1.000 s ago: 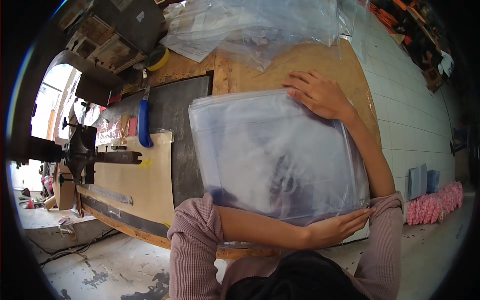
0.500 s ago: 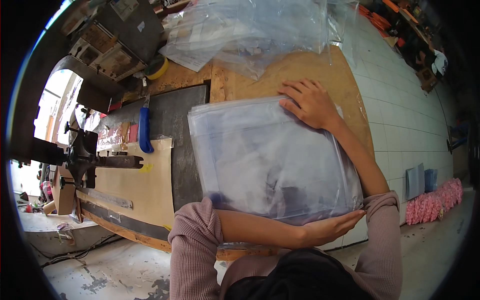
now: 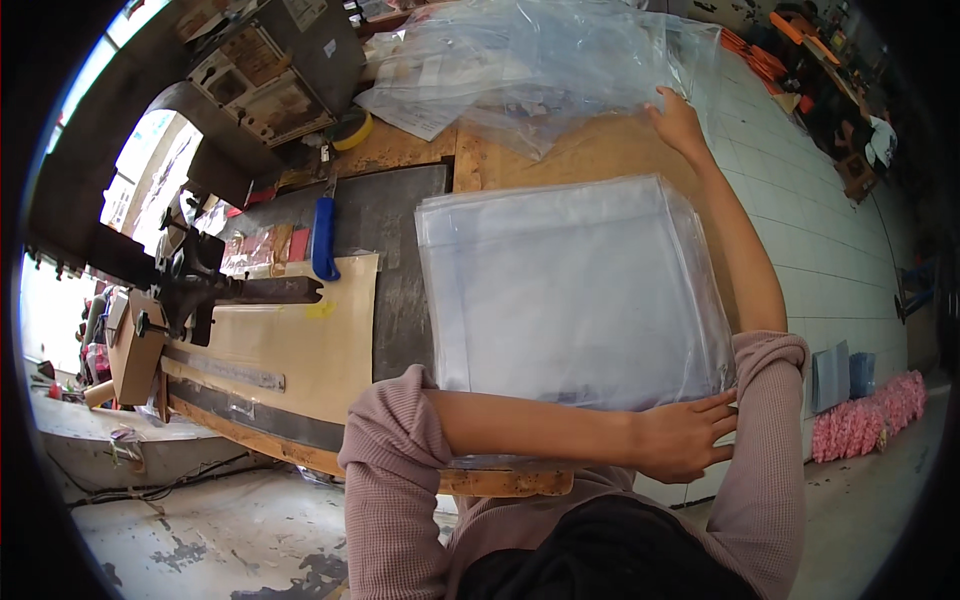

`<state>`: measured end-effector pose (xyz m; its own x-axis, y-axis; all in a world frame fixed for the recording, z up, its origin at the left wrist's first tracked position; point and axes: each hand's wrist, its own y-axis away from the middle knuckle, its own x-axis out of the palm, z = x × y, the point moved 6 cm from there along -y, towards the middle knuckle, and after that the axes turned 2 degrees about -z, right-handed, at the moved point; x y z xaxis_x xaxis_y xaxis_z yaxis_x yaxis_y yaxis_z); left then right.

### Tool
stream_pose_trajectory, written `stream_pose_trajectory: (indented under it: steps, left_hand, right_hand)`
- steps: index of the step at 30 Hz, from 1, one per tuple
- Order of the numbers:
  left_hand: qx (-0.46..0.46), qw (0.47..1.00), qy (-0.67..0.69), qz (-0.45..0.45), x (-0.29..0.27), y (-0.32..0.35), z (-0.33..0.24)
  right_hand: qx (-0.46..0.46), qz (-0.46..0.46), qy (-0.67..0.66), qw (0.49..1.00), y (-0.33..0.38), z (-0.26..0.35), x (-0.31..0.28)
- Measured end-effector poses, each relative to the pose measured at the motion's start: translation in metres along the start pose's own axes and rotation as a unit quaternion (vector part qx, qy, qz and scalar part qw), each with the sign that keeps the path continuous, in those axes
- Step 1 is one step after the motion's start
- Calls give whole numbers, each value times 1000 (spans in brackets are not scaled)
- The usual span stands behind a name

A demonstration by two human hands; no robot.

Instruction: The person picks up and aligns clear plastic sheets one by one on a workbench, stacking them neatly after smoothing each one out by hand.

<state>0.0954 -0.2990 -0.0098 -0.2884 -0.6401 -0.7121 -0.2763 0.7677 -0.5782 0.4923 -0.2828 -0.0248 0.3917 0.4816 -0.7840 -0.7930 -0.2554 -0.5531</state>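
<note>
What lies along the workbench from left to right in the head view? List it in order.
Dark metal machine → blue-handled tool → stack of clear plastic bags, with the left hand on its near right corner → right hand reaching the loose plastic sheets at the far edge.

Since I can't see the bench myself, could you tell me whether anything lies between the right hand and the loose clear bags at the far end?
Nothing visible does. The right hand is already at the edge of the loose clear bags, above bare wooden bench. The stack of flat clear bags lies nearer the person, under the forearm, with the left hand on its near corner.
</note>
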Motion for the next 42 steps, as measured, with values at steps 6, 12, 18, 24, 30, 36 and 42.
stream_pose_trajectory:
  steps: [6, 12, 18, 24, 30, 36, 42]
  left_hand:
    - [-180, 965, 9, -191, -107, 33, 28]
    - [-433, 588, 245, -638, -181, 185, 61]
    - [-503, 621, 345, -491, -155, 217, 12]
    - [-527, 716, 291, -354, -133, 186, 3]
    - [-523, 771, 235, -277, -117, 161, -18]
    - [-482, 807, 103, -326, -126, 142, -7]
    - [-333, 756, -118, -551, -245, 137, 15]
  right_hand:
    - [50, -40, -108, 992, 8, 68, -73]
    - [51, -92, -479, 872, 96, 93, -182]
    - [58, -139, -566, 811, 234, 72, -243]
    - [3, -108, -807, 580, 310, 52, -248]
    - [-184, 23, -870, 457, 327, 48, -256]
    - [-12, -268, -517, 813, 328, 7, -250]
    - [-267, -99, -590, 755, 214, 101, -240]
